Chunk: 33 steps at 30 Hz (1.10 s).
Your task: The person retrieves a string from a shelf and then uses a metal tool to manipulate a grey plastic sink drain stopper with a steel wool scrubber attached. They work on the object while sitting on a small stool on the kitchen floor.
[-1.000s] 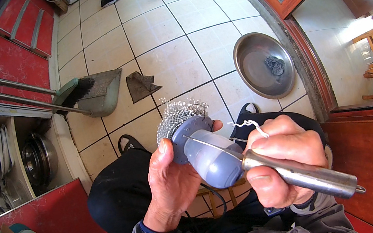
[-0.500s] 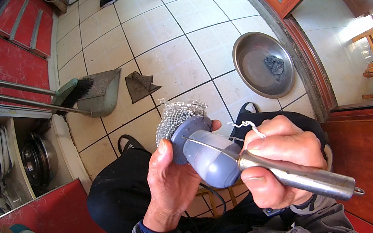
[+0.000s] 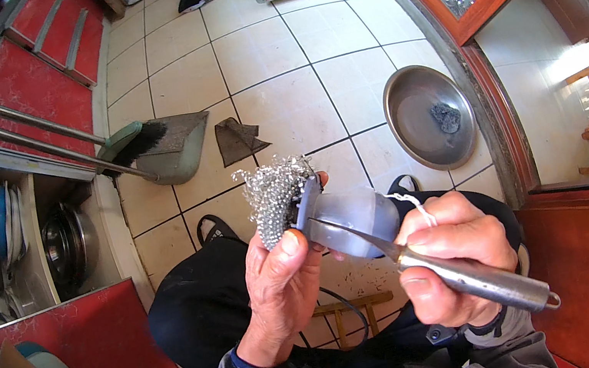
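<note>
My left hand grips a wire-mesh scrubber by the round flange of its pale blue-grey plastic handle, which lies sideways toward my right hand. My right hand is closed round the cylindrical steel handle of a slim pointed tool, whose tip meets the plastic near the flange; I cannot tell whether it goes in. A white twisted cord runs by my right fingers. My left fingertips are mostly hidden behind the scrubber.
A steel basin with a dark pad stands on tiles at right. A dustpan, brush and dark rag lie ahead-left. An open red cabinet holding plates and bowls is at left. A wooden-framed door is at right, a wooden stool below my hands.
The scrubber has turned in my left hand, its handle swinging up toward the right and its mesh tilting left. The surroundings sit slightly lower and further right as my view shifts.
</note>
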### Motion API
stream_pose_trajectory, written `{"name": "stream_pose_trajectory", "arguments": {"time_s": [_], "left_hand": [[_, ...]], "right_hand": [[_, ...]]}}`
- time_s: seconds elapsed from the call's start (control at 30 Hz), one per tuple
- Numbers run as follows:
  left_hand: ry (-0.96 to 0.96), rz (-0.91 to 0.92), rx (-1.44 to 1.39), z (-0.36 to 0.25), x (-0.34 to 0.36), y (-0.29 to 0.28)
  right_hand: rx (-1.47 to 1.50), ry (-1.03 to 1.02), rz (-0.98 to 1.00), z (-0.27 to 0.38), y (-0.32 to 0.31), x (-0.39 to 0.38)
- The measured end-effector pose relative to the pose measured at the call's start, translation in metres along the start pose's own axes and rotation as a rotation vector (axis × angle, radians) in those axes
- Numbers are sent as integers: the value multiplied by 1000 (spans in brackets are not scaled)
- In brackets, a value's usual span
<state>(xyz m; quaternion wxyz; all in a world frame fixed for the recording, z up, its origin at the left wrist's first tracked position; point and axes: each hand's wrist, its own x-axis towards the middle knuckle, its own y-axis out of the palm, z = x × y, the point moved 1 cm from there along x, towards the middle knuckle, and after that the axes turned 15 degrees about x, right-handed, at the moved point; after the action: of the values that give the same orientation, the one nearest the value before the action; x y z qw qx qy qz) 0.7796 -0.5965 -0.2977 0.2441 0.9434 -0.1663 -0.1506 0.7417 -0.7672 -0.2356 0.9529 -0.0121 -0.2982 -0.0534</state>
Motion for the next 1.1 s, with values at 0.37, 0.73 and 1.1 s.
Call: {"name": "stream_pose_trajectory", "arguments": {"time_s": [0.37, 0.73, 1.1], "left_hand": [[82, -30, -131, -11, -2, -2], [28, -11, -214, -20, -10, -4], [138, -24, -135, -15, -13, -8]], "right_hand": [[518, 235, -69, -23, 0, -15], [671, 456, -252, -28, -2, -13], [837, 582, -273, -40, -7, -11]]}}
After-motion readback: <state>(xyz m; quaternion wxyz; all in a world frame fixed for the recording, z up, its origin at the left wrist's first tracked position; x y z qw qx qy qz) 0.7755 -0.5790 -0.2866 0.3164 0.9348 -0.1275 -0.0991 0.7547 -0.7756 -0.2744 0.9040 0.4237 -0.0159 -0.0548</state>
